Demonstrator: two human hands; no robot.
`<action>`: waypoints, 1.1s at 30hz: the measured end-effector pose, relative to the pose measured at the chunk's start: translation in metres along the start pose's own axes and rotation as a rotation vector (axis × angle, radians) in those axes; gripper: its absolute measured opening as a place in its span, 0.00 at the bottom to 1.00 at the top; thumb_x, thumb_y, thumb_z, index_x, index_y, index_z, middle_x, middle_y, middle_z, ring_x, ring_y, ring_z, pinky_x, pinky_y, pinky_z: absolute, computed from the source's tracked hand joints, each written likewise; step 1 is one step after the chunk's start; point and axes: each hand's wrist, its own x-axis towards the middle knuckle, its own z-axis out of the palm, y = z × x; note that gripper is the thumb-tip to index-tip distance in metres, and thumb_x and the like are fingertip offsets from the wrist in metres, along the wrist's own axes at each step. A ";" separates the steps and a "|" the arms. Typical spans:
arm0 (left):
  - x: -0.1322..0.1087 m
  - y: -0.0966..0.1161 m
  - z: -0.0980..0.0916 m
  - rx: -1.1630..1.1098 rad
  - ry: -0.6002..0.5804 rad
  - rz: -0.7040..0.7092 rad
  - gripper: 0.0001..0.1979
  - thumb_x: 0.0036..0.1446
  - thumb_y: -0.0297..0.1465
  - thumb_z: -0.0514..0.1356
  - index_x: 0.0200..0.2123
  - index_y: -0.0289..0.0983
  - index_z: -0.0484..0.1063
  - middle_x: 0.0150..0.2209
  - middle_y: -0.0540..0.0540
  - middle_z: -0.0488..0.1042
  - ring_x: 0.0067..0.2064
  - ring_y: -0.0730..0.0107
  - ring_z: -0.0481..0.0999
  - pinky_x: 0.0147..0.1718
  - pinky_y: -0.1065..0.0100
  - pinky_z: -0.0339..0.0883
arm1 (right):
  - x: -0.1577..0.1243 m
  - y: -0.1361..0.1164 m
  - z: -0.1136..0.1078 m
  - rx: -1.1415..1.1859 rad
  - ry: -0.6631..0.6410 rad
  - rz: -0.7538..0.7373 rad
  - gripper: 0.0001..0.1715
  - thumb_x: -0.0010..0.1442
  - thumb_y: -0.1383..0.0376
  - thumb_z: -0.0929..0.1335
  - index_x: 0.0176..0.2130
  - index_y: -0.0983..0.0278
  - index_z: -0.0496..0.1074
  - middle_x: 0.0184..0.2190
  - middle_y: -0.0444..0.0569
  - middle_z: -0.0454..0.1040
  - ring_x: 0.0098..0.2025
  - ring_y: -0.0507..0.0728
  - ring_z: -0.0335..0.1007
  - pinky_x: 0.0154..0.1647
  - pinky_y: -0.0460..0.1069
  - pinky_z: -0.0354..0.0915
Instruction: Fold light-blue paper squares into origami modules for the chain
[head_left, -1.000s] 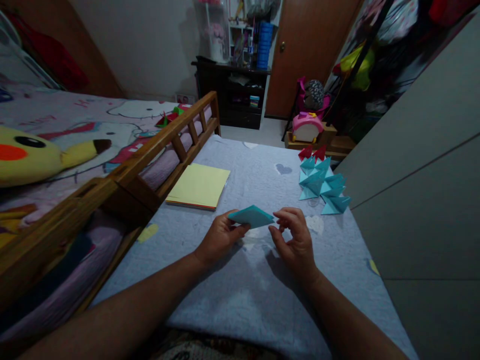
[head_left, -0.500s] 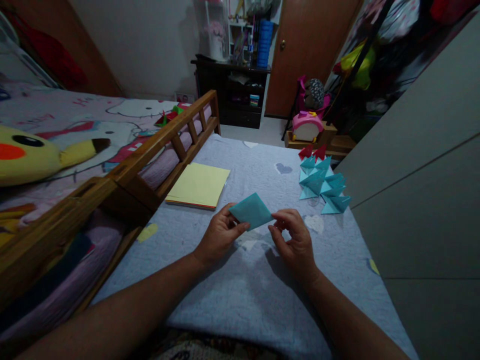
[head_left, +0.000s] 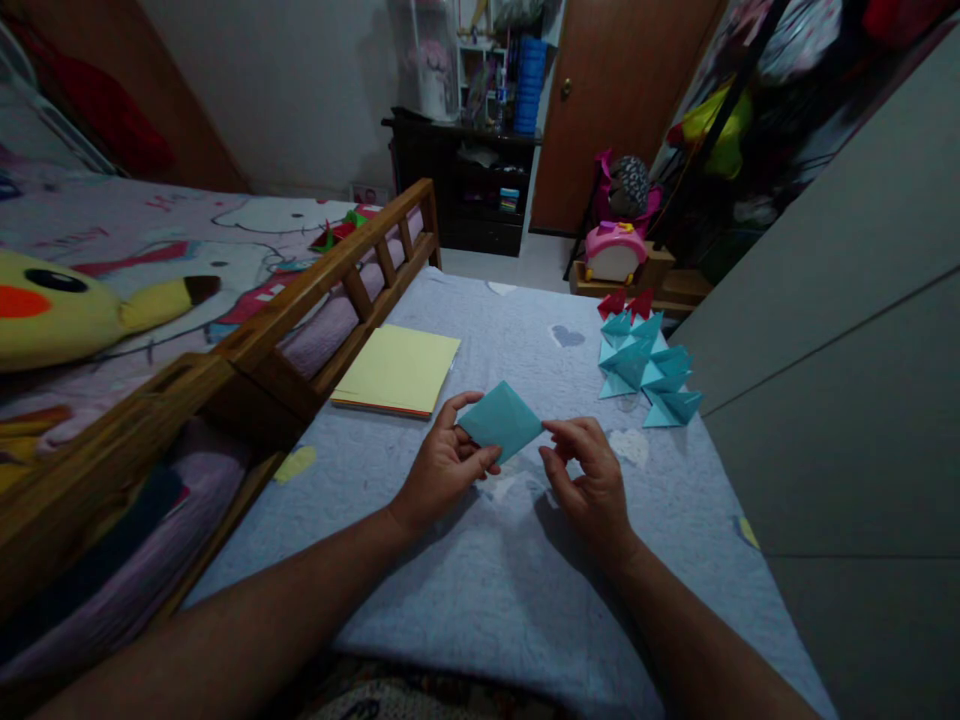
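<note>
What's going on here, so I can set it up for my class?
A person's left hand holds a folded turquoise paper above a pale blue cloth. The right hand has its index fingertip at the paper's corner, thumb apart from it. A stack of sheets, yellow on top, lies to the left; folded turquoise pieces and red ones sit to the right.

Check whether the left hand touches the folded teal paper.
Touching. The head view shows the left hand gripping the folded teal paper, its fingers overlapping the paper's lower left.

Brn door (head_left: 611, 110) R of blk cabinet (head_left: 480, 236), wall (head_left: 292, 90) L.
</note>
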 end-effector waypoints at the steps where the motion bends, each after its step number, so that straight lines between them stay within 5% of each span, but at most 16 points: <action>1: -0.001 0.001 0.001 0.013 0.003 0.001 0.36 0.53 0.33 0.67 0.60 0.41 0.52 0.32 0.52 0.77 0.27 0.70 0.79 0.26 0.73 0.69 | 0.000 0.000 0.000 -0.001 -0.005 -0.004 0.17 0.63 0.73 0.67 0.51 0.58 0.71 0.37 0.45 0.67 0.33 0.52 0.68 0.33 0.48 0.68; 11: -0.006 0.000 0.002 0.104 -0.021 0.046 0.29 0.57 0.33 0.63 0.55 0.43 0.50 0.33 0.54 0.75 0.24 0.76 0.74 0.25 0.75 0.67 | 0.000 -0.001 0.002 0.011 -0.014 -0.025 0.19 0.63 0.73 0.67 0.52 0.57 0.70 0.37 0.45 0.68 0.33 0.53 0.68 0.33 0.49 0.68; 20: -0.005 -0.005 0.000 0.127 -0.097 0.086 0.25 0.58 0.30 0.62 0.56 0.42 0.54 0.34 0.52 0.76 0.32 0.73 0.74 0.32 0.73 0.67 | -0.001 0.000 0.002 -0.017 -0.038 -0.003 0.23 0.62 0.72 0.67 0.55 0.56 0.69 0.42 0.48 0.65 0.37 0.55 0.66 0.34 0.50 0.70; 33: -0.006 -0.006 -0.002 0.172 -0.085 0.079 0.25 0.58 0.32 0.63 0.55 0.43 0.58 0.29 0.55 0.71 0.30 0.72 0.73 0.31 0.72 0.65 | 0.000 -0.001 0.002 0.022 -0.049 -0.044 0.13 0.61 0.72 0.66 0.45 0.58 0.69 0.39 0.47 0.68 0.35 0.54 0.66 0.34 0.50 0.67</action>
